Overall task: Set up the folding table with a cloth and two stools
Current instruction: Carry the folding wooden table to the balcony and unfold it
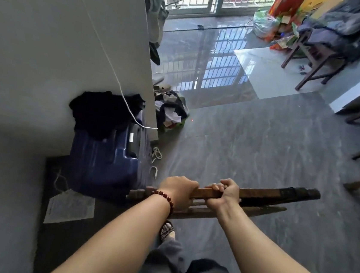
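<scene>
Grey trousers [173, 268] and two bare forearms fill the near edge of the view, and just beyond them a folded wooden frame [257, 193] is held level above the floor [252, 144]. The left hand [178, 191] is closed over the top rail, a red bead bracelet [165, 196] at its wrist; the right hand [226, 194] is wrapped around the same rail just beside it — both grips tight on the wood. To the right of the grip the rail runs out to a dark rounded end; below it a second slat is seen. Whether table or stool is being carried cannot be told. Left of the grip a blue suitcase [104, 161] stands against the wall. No unfolded table and no cloth can be made out — the setup is judged barely begun.
</scene>
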Action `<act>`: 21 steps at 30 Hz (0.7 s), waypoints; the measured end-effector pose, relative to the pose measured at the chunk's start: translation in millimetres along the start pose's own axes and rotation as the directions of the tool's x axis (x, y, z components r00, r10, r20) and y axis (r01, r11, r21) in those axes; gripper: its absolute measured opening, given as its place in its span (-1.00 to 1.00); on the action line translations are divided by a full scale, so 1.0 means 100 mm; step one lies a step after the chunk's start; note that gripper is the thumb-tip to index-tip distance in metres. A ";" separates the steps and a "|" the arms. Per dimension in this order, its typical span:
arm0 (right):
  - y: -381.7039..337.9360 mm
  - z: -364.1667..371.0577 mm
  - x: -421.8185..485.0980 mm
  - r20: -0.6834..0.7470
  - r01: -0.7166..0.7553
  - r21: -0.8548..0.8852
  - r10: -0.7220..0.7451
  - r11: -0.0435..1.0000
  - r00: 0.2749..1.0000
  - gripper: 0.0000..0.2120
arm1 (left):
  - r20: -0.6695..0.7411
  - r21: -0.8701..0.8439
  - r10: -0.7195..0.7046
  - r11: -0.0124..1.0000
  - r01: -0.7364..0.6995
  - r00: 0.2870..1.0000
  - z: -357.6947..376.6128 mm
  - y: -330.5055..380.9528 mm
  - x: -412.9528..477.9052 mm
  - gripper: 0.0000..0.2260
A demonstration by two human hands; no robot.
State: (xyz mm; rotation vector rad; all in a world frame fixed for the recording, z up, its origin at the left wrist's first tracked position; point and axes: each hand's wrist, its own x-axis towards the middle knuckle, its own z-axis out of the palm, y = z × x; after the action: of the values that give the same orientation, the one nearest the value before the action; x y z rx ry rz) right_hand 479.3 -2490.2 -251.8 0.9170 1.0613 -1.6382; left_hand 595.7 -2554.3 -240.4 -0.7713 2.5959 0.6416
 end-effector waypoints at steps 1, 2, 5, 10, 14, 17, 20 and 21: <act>-0.08 0.08 0.03 -0.001 0.010 0.007 -0.010 1.000 1.000 -0.69 | -0.007 0.003 0.018 1.000 -0.018 1.000 -0.08 0.00 0.10 -0.90; -0.16 0.16 0.04 0.000 0.019 0.011 -0.019 1.000 1.000 -0.69 | -0.011 0.004 0.032 0.999 -0.032 0.999 -0.14 0.00 0.19 -0.91; -0.38 0.40 0.08 -0.003 0.031 0.005 -0.031 1.000 1.000 -0.69 | -0.029 -0.024 0.050 0.998 -0.051 0.998 -0.33 0.00 0.44 -0.94; -0.72 0.80 0.23 0.004 0.035 -0.024 -0.035 0.999 0.999 -0.70 | -0.052 -0.040 0.055 0.998 -0.057 0.997 -0.62 -0.02 0.88 -0.93; -1.05 1.10 0.46 0.040 0.022 -0.038 -0.021 0.999 0.999 -0.75 | -0.050 0.020 0.063 0.998 -0.062 0.997 -0.86 0.01 1.34 -0.90; -1.38 1.34 0.72 0.034 -0.006 -0.013 0.007 1.000 0.999 -0.73 | -0.018 0.062 0.053 0.997 -0.052 0.998 -1.08 0.05 1.80 -0.88; -1.83 1.64 0.99 0.017 -0.038 0.000 0.038 0.999 0.999 -0.69 | 0.014 0.088 0.031 0.996 -0.032 0.999 -1.34 0.14 2.35 -0.88; -2.01 1.73 1.07 0.012 -0.045 0.007 0.045 0.999 0.999 -0.68 | 0.022 0.104 0.028 0.994 -0.030 0.999 -1.43 0.20 2.54 -0.87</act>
State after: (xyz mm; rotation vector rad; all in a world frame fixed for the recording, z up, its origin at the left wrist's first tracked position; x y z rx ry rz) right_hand 242.1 -2649.2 -244.9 0.9288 1.0207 -1.6095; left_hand 355.0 -2719.3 -229.0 -0.6920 2.6035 0.5150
